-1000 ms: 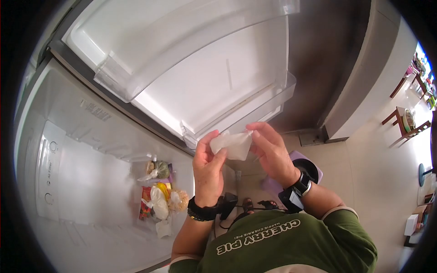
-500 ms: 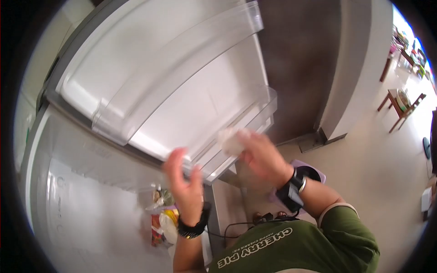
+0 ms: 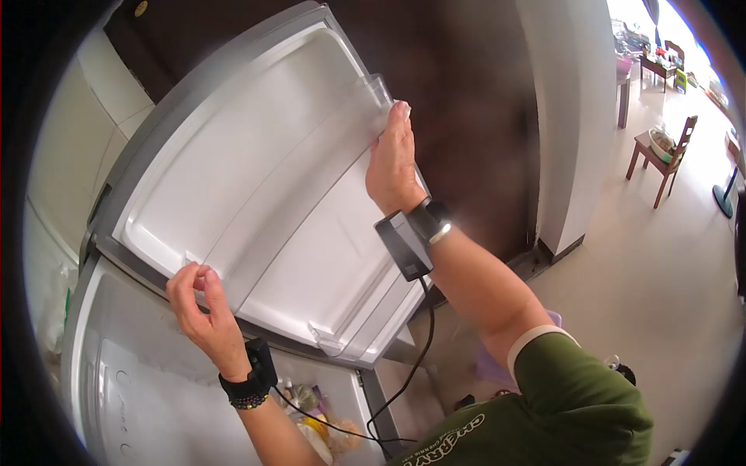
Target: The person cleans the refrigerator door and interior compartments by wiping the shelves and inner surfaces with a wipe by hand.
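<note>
In the head view, my left hand (image 3: 203,314) is by the left end of a clear plastic door shelf (image 3: 291,175) on an open refrigerator door (image 3: 233,101). Its fingers bend loosely, with a gap to the thumb; whether they touch the shelf I cannot tell. My right hand (image 3: 395,163) lies against the right end of that shelf, fingers together and pointing up. A small bit of a white tissue (image 3: 406,113) shows at the fingertips; the palm hides the rest. Both wrists wear black straps with small dark boxes.
A second clear door shelf (image 3: 365,311) sits lower on the door. Below it, the refrigerator compartment (image 3: 163,400) holds bagged food (image 3: 315,423). A black cable (image 3: 423,342) hangs from the right wrist box. A pale pillar (image 3: 571,116) and a wooden chair (image 3: 660,159) stand to the right.
My right hand has moved up to the shelf's right end, and the white tissue has become mostly hidden. My left hand has moved left to the other end. The camera view has shifted.
</note>
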`<action>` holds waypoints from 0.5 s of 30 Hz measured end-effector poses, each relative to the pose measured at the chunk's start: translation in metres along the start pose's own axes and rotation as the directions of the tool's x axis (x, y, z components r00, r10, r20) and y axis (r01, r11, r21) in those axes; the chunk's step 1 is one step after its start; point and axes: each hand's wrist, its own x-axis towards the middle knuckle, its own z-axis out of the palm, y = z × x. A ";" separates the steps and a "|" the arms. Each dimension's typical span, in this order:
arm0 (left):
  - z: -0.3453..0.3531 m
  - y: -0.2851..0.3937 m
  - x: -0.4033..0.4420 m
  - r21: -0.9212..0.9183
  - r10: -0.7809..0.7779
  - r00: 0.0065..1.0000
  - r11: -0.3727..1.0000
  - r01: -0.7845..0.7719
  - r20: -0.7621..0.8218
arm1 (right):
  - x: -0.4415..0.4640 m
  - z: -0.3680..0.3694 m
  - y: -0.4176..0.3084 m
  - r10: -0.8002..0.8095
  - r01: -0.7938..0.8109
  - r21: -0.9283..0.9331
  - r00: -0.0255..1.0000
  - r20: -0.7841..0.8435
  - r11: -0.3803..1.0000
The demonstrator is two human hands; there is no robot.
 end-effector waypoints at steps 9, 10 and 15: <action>0.000 0.000 0.004 -0.111 0.019 1.000 0.994 -0.021 -0.014 | -0.022 0.007 0.018 0.159 -0.152 -0.129 0.986 0.044 0.980; 0.001 0.000 0.004 -0.111 0.019 1.000 0.994 -0.022 -0.021 | -0.027 0.010 0.018 0.119 -0.110 -0.133 0.991 0.064 0.985; 0.006 -0.002 0.003 -0.120 0.004 0.999 0.993 -0.009 -0.049 | -0.077 0.015 0.023 0.115 -0.060 -0.325 0.981 0.155 0.944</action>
